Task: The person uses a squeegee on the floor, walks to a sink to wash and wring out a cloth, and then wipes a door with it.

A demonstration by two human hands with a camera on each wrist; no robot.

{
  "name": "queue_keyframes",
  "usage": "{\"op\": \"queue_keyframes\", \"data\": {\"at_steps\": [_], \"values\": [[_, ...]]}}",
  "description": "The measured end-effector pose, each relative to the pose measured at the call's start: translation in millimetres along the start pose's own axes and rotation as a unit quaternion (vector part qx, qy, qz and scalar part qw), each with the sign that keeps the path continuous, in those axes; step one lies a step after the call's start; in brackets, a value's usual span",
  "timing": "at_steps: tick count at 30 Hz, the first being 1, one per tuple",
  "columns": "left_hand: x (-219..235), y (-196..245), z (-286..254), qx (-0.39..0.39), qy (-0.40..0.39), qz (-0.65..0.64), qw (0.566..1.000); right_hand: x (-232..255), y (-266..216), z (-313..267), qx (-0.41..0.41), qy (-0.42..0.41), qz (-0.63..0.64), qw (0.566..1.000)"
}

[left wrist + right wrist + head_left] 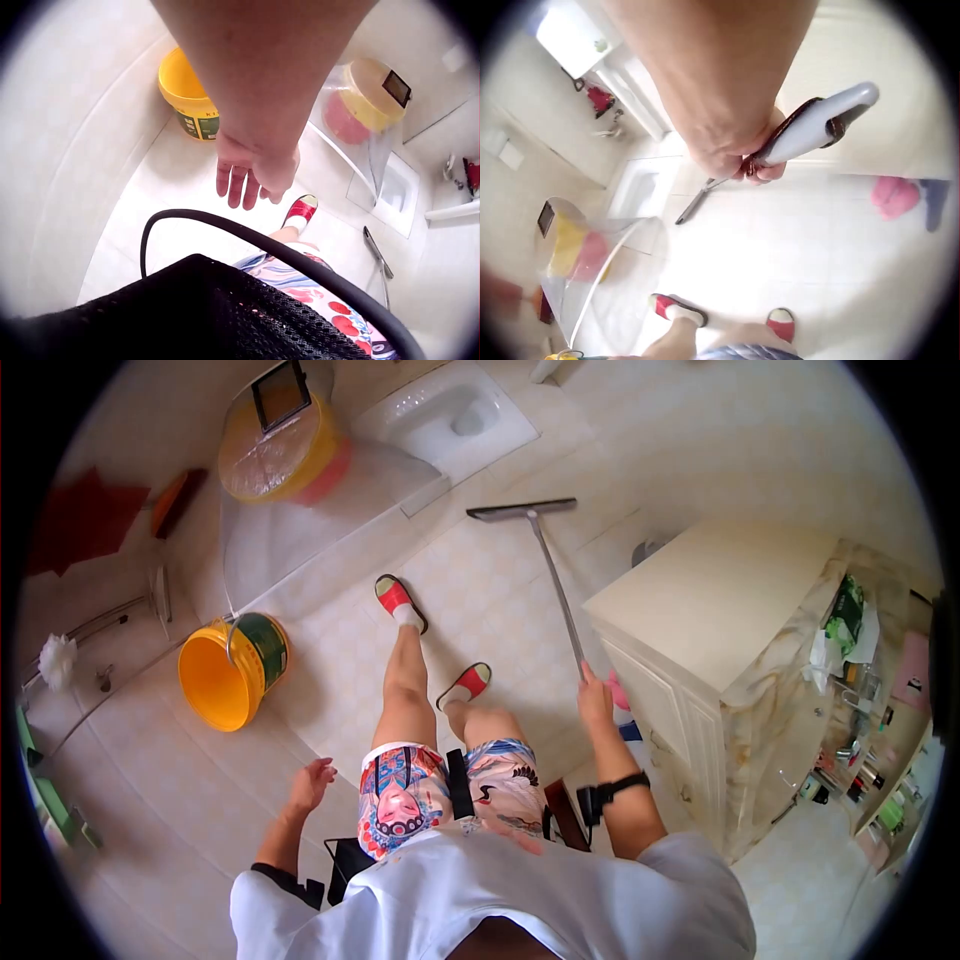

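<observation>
My right hand grips the handle of a long floor squeegee; the handle's grey grip end sticks out past the fingers in the right wrist view. The squeegee's dark, wide blade lies on the tiles ahead, near the squat toilet. In the right wrist view the same hand has its fingers curled round the handle. My left hand hangs at my side with its fingers loose, holding nothing. Nearest to it stands a yellow bucket with a green label, tilted toward me in the head view.
A cream cabinet stands close on the right, beside a counter crowded with small items. Behind a clear plastic sheet, a covered yellow tub stands at the back left. My feet wear red slippers. Something pink lies by the cabinet.
</observation>
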State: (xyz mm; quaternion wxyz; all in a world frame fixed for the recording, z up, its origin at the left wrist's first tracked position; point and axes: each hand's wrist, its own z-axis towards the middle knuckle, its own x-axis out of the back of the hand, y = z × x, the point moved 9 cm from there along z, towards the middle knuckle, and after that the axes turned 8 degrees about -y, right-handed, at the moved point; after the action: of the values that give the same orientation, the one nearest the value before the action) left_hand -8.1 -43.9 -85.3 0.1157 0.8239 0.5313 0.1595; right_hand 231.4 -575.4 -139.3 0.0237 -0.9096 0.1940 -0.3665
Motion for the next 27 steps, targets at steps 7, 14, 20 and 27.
{"op": "queue_keyframes", "data": {"at_steps": [7, 14, 20, 27], "values": [[39, 10, -6, 0.007, 0.026, -0.057, 0.998, 95, -140, 145, 0.033, 0.034, -0.101, 0.994], [124, 24, 9, 0.055, 0.030, -0.112, 0.992, 105, -154, 128, -0.029, 0.008, -0.053, 0.998], [164, 67, 51, 0.045, 0.023, -0.194, 0.980, 82, -84, 70, -0.054, 0.071, -0.067, 0.994], [160, 100, 68, 0.044, 0.014, -0.189, 0.981, 180, -198, 222, 0.041, 0.049, -0.140, 0.988]]}}
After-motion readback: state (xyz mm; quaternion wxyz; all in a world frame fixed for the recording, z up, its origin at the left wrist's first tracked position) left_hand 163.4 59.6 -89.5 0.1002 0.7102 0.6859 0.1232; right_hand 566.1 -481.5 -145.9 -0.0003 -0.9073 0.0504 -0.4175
